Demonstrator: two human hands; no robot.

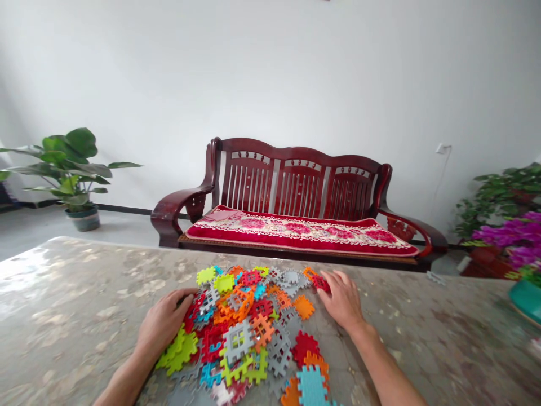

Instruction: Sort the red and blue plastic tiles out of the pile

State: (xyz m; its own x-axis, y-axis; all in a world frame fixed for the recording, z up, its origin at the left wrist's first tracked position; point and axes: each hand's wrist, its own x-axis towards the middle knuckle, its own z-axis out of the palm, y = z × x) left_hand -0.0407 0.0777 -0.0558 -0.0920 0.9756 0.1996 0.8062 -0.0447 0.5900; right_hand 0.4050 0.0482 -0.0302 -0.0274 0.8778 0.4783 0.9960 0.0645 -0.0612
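A heap of plastic interlocking puzzle tiles [236,338] in red, orange, lime, blue and grey lies on the table in front of me. My left hand [163,321] rests against the heap's left edge, its fingers loosely bent and apart from the thumb, beside red tiles and above a lime tile [183,349]. On the far right edge, my right hand [342,296] is spread with thumb and fingers apart. A red tile [321,283] sits between its thumb and forefinger, touched but not visibly gripped. An orange tile [304,307] lies just left of that hand.
The table [84,293] has a shiny patterned cover. One grey tile [435,277] lies apart near its far edge. Purple flowers in a teal pot [526,299] stand at the right. Beyond are a wooden bench [296,180] with a red cushion and a potted plant [82,217].
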